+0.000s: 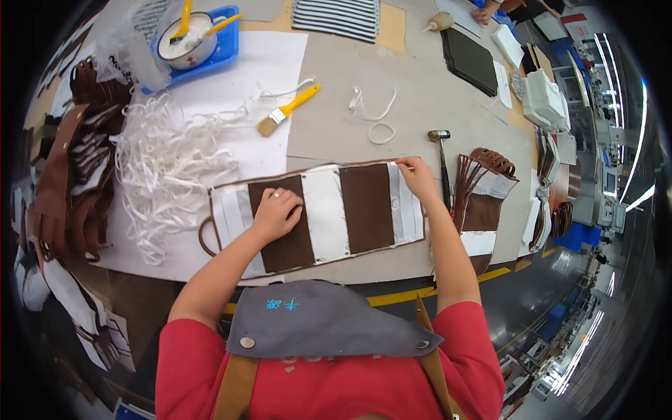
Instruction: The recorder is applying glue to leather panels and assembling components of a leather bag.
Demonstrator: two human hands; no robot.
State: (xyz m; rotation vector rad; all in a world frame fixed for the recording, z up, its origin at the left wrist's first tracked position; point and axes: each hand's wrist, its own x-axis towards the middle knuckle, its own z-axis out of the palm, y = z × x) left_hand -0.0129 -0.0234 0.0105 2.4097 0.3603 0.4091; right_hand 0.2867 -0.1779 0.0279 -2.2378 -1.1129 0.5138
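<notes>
A long brown and white bag panel (366, 209) lies crosswise in front of me, edged with brown piping. Its ends look whitish grey, and a brown loop handle (204, 236) sticks out at the left end. My left hand (278, 213) rests on the left brown section, fingers slightly bent and laid on the surface, with a ring on one finger. At the top right corner my right hand (418, 178) pinches the panel's edge between thumb and fingers.
White ribbon strips (168, 171) are heaped at left, beside brown bag pieces (66, 182). Beyond lie a yellow-handled brush (288, 110) and a pot of white paste (192, 50) on a blue tray (227, 49). A hammer (442, 157) and folded bag pieces (483, 203) lie right. Another person's hand (483, 14) shows far off.
</notes>
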